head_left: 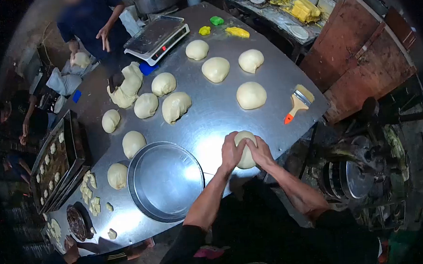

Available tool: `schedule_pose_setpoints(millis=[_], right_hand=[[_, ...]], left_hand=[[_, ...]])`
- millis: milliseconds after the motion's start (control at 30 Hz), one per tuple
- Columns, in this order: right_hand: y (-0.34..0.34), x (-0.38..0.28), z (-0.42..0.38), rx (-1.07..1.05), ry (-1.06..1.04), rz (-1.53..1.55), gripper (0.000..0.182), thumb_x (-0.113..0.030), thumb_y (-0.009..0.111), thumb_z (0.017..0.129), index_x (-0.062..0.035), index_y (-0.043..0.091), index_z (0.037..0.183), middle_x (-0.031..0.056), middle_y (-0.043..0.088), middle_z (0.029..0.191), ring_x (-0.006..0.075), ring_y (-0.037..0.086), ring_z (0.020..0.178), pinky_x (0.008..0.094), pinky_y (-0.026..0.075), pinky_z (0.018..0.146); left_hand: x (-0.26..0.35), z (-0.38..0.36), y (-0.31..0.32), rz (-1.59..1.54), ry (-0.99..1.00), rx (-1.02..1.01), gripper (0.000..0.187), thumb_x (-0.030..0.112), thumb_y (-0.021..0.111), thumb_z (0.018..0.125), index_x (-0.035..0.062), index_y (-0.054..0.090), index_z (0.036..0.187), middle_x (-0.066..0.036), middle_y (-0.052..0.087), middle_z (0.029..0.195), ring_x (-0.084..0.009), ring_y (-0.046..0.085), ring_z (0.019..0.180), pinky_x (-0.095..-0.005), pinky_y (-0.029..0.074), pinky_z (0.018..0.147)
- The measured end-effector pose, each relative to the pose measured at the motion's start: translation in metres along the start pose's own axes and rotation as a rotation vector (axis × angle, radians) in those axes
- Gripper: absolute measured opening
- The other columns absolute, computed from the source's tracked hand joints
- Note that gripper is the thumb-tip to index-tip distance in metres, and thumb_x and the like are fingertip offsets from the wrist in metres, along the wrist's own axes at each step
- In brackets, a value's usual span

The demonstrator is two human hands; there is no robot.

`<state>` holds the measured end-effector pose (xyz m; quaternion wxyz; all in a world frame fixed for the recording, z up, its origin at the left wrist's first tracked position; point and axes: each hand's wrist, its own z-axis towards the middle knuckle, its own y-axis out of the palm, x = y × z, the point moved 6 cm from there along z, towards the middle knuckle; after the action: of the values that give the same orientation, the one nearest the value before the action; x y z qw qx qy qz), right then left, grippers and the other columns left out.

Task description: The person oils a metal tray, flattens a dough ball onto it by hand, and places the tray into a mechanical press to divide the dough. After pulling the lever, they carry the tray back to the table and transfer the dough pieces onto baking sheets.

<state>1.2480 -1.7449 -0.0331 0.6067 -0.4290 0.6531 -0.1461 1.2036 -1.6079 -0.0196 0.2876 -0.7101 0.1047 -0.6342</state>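
Cupped from both sides between left hand (231, 152) and right hand (259, 151), dough ball (246, 151) near the steel desk (211, 117) front edge, fingers curled narrow around it, probably shaping. Beside it, round pan (165, 180); farther off, brush (298, 102).

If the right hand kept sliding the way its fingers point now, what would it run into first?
The right hand lies on a dough ball, fingers aimed up-left at the left hand on the ball's other side. It would likely meet that hand first; past it, the steel table looks bare.
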Motion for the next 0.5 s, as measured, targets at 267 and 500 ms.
schedule_pose_setpoints(millis=[267,500], right_hand=[[-0.038,-0.047,0.021,-0.164,-0.442,-0.342,0.055,-0.037,0.054,0.090,-0.0032,0.044,0.132,0.0210,0.051,0.125,0.0389,0.050,0.115,0.0471,0.041,0.097],[0.044,-0.032,0.023,-0.178,-0.879,-0.956,0.070,-0.043,0.045,0.093,-0.0093,0.022,0.149,0.0146,0.012,0.158,0.0334,0.008,0.146,0.0594,0.006,0.115]], left_hand=[[0.056,0.016,-0.021,0.411,0.289,0.054,0.054,0.037,0.053,0.092,-0.0053,0.049,0.125,-0.026,0.052,0.124,-0.0405,0.053,0.113,-0.0474,0.044,0.094],[0.022,0.012,0.064,0.463,0.539,-0.235,0.067,0.043,0.049,0.092,0.0118,0.030,0.149,-0.013,0.023,0.156,-0.0402,0.014,0.144,-0.0570,0.011,0.115]])
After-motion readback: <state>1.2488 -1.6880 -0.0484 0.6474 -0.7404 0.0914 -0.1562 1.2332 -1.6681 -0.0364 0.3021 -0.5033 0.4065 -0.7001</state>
